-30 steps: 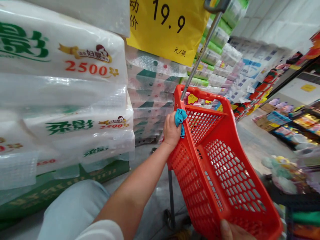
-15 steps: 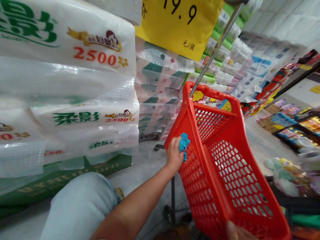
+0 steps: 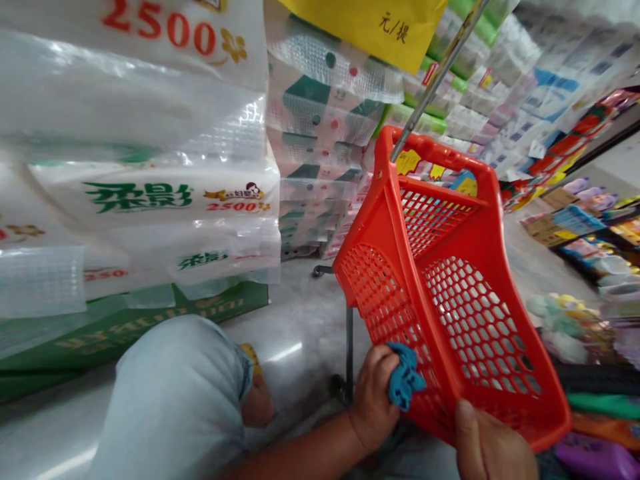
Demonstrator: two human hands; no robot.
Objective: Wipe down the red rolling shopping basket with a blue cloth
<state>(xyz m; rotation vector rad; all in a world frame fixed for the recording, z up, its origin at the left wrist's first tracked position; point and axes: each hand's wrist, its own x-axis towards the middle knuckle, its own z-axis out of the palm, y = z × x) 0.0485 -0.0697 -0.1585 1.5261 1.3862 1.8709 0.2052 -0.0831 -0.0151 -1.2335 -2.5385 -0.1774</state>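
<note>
A red plastic shopping basket with lattice sides stands tilted in front of me, attached to a metal frame with casters. My left hand is closed around a crumpled blue cloth, which presses on the outer lattice side near the basket's lower end. My right hand grips the near rim at the bottom, its thumb lying over the edge; the other fingers are hidden.
White tissue packs are stacked on a green base at the left. A yellow price sign hangs above, beside a slanting metal pole. Shelved goods stand at the right. My bent knee is at the lower left.
My left hand has moved the blue cloth down the basket's side toward me. My right hand stays on the near rim and shows more fully. The view has tipped downward slightly.
</note>
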